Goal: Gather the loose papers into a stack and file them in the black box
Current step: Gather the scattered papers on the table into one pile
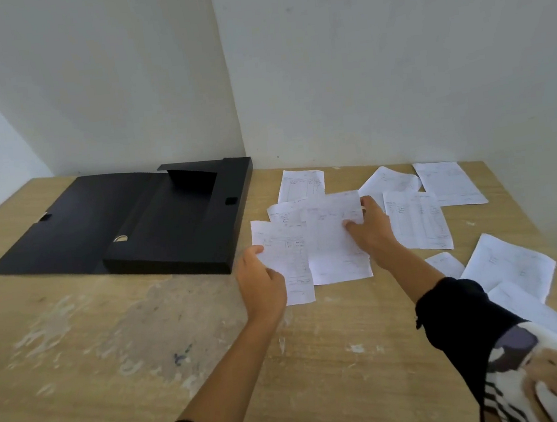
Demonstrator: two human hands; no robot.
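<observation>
A black box file lies open on the wooden table, its lid flap spread flat to the left. Just right of it, several printed white sheets overlap. My left hand pinches the left edge of one sheet. My right hand grips the right edge of a second sheet that partly covers the first. More loose papers lie further back and to the right, with others near the table's right edge.
White walls meet in a corner behind the table. The tabletop has pale paint smears across its front half. A few sheets at the right lie under my right sleeve.
</observation>
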